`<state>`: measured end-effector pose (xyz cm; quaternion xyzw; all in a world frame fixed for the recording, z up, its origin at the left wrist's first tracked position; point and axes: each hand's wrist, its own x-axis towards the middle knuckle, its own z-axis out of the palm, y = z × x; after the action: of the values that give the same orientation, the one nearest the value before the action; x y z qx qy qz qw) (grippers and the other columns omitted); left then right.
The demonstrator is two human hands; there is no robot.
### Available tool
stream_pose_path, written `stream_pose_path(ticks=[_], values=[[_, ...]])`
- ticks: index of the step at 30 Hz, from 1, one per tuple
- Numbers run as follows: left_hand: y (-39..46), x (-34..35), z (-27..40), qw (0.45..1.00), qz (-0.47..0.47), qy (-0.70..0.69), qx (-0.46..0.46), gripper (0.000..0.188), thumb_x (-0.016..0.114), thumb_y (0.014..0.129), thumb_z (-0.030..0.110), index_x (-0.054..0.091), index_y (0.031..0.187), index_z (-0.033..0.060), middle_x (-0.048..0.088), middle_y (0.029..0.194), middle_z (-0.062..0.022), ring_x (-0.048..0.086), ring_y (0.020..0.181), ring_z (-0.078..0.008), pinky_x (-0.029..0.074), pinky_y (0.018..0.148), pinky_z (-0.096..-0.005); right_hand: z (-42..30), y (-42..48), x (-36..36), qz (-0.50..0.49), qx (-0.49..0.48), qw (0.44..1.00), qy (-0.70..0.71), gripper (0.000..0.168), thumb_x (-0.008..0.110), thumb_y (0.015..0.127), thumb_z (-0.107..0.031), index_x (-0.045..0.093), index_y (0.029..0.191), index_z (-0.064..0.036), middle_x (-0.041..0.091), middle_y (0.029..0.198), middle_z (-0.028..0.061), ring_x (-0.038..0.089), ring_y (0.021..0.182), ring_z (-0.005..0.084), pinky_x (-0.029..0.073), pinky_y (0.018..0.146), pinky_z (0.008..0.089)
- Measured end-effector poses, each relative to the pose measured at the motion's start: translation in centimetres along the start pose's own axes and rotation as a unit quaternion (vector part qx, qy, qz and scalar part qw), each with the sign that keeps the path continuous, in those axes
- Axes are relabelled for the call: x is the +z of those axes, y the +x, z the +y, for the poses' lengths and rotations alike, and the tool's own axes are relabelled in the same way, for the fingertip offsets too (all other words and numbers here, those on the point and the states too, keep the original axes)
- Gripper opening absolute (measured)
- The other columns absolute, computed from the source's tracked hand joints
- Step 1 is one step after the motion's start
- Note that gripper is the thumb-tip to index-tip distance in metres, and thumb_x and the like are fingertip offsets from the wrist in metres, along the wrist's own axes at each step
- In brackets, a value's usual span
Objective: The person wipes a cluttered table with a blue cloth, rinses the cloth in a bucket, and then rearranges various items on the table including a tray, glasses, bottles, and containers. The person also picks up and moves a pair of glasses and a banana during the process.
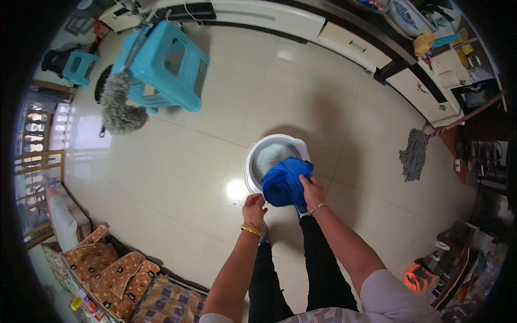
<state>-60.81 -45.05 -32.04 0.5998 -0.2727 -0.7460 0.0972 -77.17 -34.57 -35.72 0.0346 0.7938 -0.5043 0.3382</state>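
A blue cloth [284,181] hangs from my right hand [312,191], whose fingers pinch its right edge. The cloth covers the lower right part of a white round bucket [249,165] that stands on the tiled floor. Sudsy, greyish water [274,155] shows inside the bucket. My left hand [254,210], with a gold bangle at its wrist, is just left of the cloth near the bucket's lower rim. Its fingers are curled, and whether they touch the cloth or hold anything is not clear.
A large blue plastic stool [161,64] with a fluffy grey duster [121,105] against it stands upper left. White cabinets [266,16] line the far wall. A grey mop [414,155] rests at right. A sofa with patterned cushions [117,278] is lower left.
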Motion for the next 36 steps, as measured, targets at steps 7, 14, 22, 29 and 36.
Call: stream_pose_path(ticks=[7, 14, 22, 29, 36], values=[[4.9, 2.1, -2.9, 0.993, 0.034, -0.086, -0.076, 0.031, 0.056, 0.089, 0.014, 0.049, 0.117, 0.0031, 0.061, 0.105, -0.0117, 0.061, 0.097, -0.0232, 0.052, 0.080, -0.0373, 7.4, 9.8, 5.4, -0.070, -0.221, 0.917, -0.324, 0.031, 0.062, 0.082, -0.019, 0.063, 0.112, -0.010, 0.054, 0.117, 0.0180, 0.051, 0.108, 0.0382, 0.044, 0.091, 0.0450], [5.4, 0.4, -6.8, 0.982, 0.055, -0.130, -0.128, 0.026, 0.054, 0.092, 0.015, 0.051, 0.115, 0.0034, 0.063, 0.105, -0.0124, 0.063, 0.096, -0.0245, 0.053, 0.079, -0.0363, 10.6, 13.5, 10.6, -0.245, -0.167, 0.701, -0.649, 0.035, 0.059, 0.082, -0.021, 0.064, 0.116, -0.018, 0.043, 0.135, 0.0145, 0.047, 0.116, 0.0387, 0.039, 0.099, 0.0472], [7.8, 3.3, -5.8, 0.974, 0.003, -0.177, -0.144, 0.024, 0.052, 0.094, 0.016, 0.050, 0.114, 0.0040, 0.063, 0.106, -0.0137, 0.063, 0.098, -0.0261, 0.052, 0.081, -0.0372, 15.0, 22.0, 9.3, -0.339, -0.054, 0.773, -0.533, 0.034, 0.049, 0.089, -0.028, 0.065, 0.106, -0.003, 0.061, 0.115, 0.0140, 0.056, 0.104, 0.0359, 0.038, 0.095, 0.0473], [8.6, 3.7, -4.9, 0.962, 0.019, -0.215, -0.168, 0.022, 0.050, 0.095, 0.018, 0.050, 0.113, 0.0051, 0.063, 0.106, -0.0142, 0.063, 0.096, -0.0257, 0.052, 0.082, -0.0385, 4.7, 11.8, 1.4, -0.228, 0.031, 0.967, -0.114, 0.027, 0.062, 0.083, -0.026, 0.065, 0.094, -0.001, 0.063, 0.085, 0.0041, 0.055, 0.079, 0.0101, 0.045, 0.075, 0.0271], [9.4, 5.1, -5.1, 0.960, -0.008, -0.230, -0.157, 0.023, 0.051, 0.094, 0.018, 0.051, 0.113, 0.0049, 0.064, 0.104, -0.0136, 0.063, 0.095, -0.0255, 0.052, 0.083, -0.0398, -2.7, 6.7, -0.4, -0.228, -0.204, 0.945, -0.116, 0.035, 0.069, 0.076, -0.018, 0.056, 0.106, -0.004, 0.061, 0.094, 0.0107, 0.061, 0.079, 0.0203, 0.050, 0.075, 0.0338]])
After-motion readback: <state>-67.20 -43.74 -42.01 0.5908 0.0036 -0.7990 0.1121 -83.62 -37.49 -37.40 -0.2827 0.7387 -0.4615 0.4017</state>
